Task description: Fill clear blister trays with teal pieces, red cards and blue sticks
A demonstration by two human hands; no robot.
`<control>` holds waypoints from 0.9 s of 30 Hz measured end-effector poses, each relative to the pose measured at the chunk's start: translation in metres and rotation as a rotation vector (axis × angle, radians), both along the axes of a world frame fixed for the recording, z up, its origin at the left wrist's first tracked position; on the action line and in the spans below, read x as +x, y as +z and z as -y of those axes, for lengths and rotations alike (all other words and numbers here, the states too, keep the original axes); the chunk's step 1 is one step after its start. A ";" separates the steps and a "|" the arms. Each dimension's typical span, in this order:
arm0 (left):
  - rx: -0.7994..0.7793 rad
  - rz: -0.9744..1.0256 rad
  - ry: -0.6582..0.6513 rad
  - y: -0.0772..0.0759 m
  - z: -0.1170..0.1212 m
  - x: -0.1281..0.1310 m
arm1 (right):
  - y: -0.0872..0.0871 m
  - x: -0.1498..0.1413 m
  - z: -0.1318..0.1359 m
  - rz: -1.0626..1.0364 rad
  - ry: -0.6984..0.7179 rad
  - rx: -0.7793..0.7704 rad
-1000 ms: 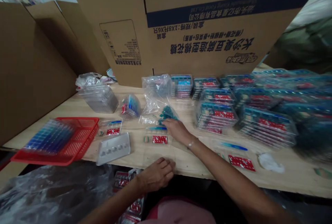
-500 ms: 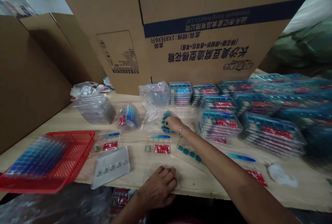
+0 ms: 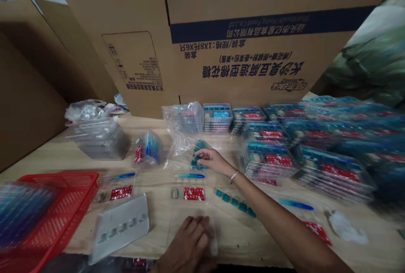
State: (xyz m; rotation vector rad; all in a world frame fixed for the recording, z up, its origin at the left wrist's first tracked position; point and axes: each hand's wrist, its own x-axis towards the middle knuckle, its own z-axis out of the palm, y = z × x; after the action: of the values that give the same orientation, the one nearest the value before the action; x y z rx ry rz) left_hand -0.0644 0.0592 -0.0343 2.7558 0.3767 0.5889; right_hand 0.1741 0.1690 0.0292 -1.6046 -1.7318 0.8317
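My left hand (image 3: 188,239) rests with bent fingers on a clear plastic tray (image 3: 173,222) at the table's front edge, without gripping it. My right hand (image 3: 215,161) reaches over a pile of small teal blocks (image 3: 200,144), index finger stretched out and fingers slightly apart; no block shows between them. Behind my left hand lies a clear tray with a blue pen-like piece (image 3: 190,176), a red printed packet (image 3: 194,193) and a small tan-and-green block (image 3: 174,193). Under my right forearm is a row of teal blocks (image 3: 234,202).
A red basket (image 3: 71,205) with blue-filled clear packs stands at left, beside a white moulded tray (image 3: 122,226). Stacked clear trays (image 3: 99,140) and a plastic bag (image 3: 180,138) lie farther back. Filled packs (image 3: 330,167) crowd the right, near crumpled white tissue (image 3: 346,227). A large cardboard box (image 3: 240,87) blocks the back.
My right hand's fingers have lifted and loosened from the teal blocks. My left hand stays on the clear tray. The camera view has shifted, bringing the table contents lower and the basket farther left.
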 end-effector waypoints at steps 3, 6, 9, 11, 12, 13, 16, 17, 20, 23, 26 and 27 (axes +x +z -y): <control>-0.451 0.324 0.350 0.018 0.001 0.005 | 0.004 -0.017 0.041 -0.381 0.086 -0.017; -1.106 0.666 0.650 0.032 -0.001 0.018 | 0.004 -0.045 0.089 -0.436 0.139 -0.002; -1.441 0.816 0.722 0.036 0.005 0.025 | 0.001 -0.066 0.131 -0.297 0.133 0.110; -1.511 0.745 0.681 0.038 0.017 0.022 | -0.003 -0.071 0.155 -0.205 0.148 0.162; -1.524 0.659 0.628 0.040 0.024 0.019 | -0.004 -0.070 0.166 -0.166 0.163 0.181; -1.503 0.554 0.568 0.043 0.030 0.014 | -0.006 -0.067 0.175 -0.131 0.177 0.200; -1.099 0.294 0.471 0.047 0.042 0.000 | -0.012 -0.049 0.195 -0.094 0.139 0.192; -0.873 0.234 0.476 0.045 0.041 -0.004 | -0.015 -0.043 0.198 -0.104 0.086 0.153; -0.300 0.071 0.467 0.033 0.034 -0.011 | -0.026 -0.029 0.197 -0.151 -0.088 -0.007; -0.115 -0.031 0.419 0.020 0.028 -0.012 | -0.037 -0.030 0.185 -0.180 -0.130 -0.063; -0.087 -0.031 0.407 0.015 0.028 -0.010 | -0.041 -0.037 0.177 -0.084 -0.101 0.005; -0.083 -0.026 0.407 0.016 0.029 -0.010 | -0.041 -0.038 0.177 -0.057 -0.076 0.021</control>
State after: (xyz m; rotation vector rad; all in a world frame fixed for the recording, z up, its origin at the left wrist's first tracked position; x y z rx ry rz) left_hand -0.0742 0.0305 -0.0185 2.6201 0.9584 0.6132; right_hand 0.1357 -0.0076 -0.0119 -1.6077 -1.6242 0.8123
